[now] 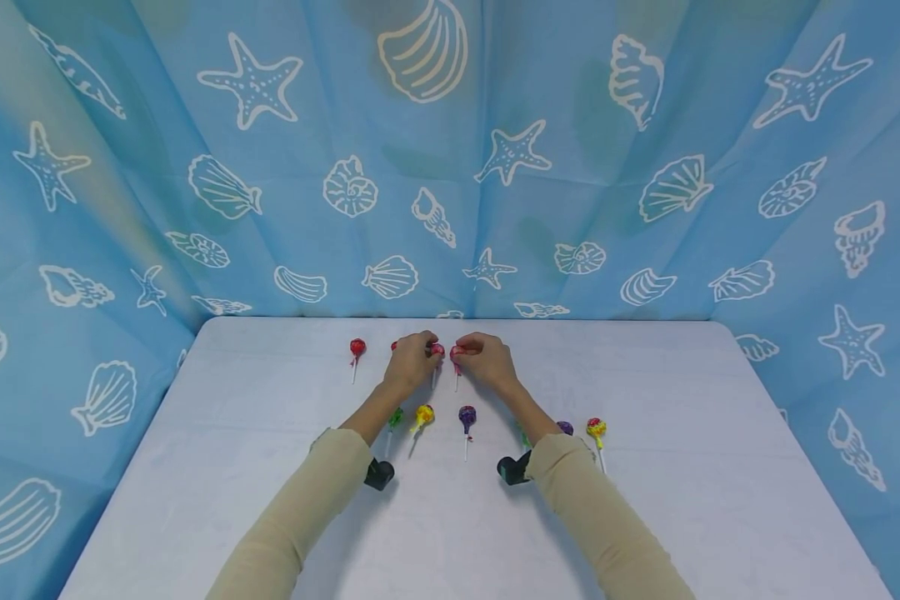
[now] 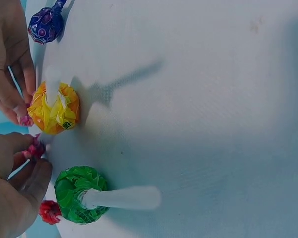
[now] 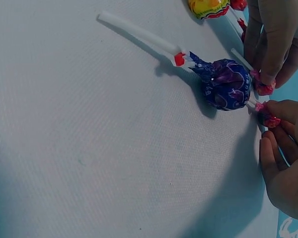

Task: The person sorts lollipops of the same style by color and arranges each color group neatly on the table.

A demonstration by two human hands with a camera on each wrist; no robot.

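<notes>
At the far side of the table, both hands are close together with two pink lollipops between them. My left hand (image 1: 411, 364) pinches one pink lollipop (image 2: 36, 148) by its wrapped head. Thumb and fingers of my right hand (image 1: 490, 361) hold the other pink lollipop (image 3: 268, 117); both white sticks point toward me. Left of the left hand lies a red lollipop (image 1: 357, 346), and a second red lollipop (image 1: 393, 345) is mostly hidden behind that hand. Nearer to me, below the hands, are a green lollipop (image 2: 80, 193), a yellow lollipop (image 2: 54, 111) and a purple lollipop (image 3: 226, 85).
By the right forearm lie another purple lollipop (image 1: 565, 427), a red-and-yellow lollipop (image 1: 596, 428) and a partly covered green lollipop (image 1: 523, 436). The white table (image 1: 270, 400) ends at a blue curtain (image 1: 450, 225) with shell and starfish prints.
</notes>
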